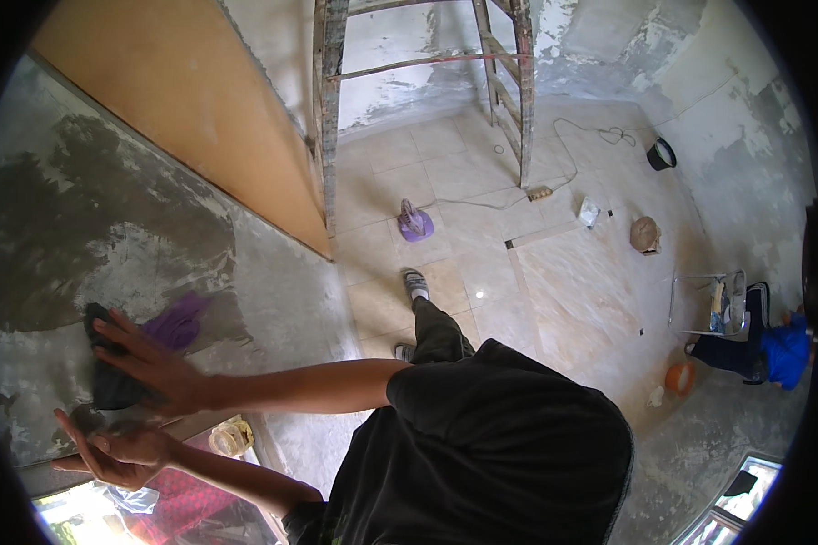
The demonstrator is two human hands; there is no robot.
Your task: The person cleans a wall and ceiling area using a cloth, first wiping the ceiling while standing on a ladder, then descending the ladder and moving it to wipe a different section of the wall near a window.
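My right hand (pixel 159 368), on the upper arm in view, lies with fingers stretched out over a dark, flat thing (pixel 111 377) at the wall on the left. Blur hides what kind of thing that is. Just beyond the fingers shows a blurred purple cloth-like thing (pixel 174 322). Below, my left hand (pixel 123 454) is turned partly palm up, its fingers spread apart, and I see nothing held in it. The plaster wall (pixel 182 245) around both hands is grey, with a large darker patch.
A wooden ladder (pixel 332 118) stands ahead on the tiled floor. Near it are a purple fan-like thing (pixel 415 223), a cord with a socket strip (pixel 540 194) and a black bucket (pixel 662 154). At the right, a person in blue (pixel 784 354) is beside a metal-framed stool (pixel 700 304) and an orange bucket (pixel 679 378).
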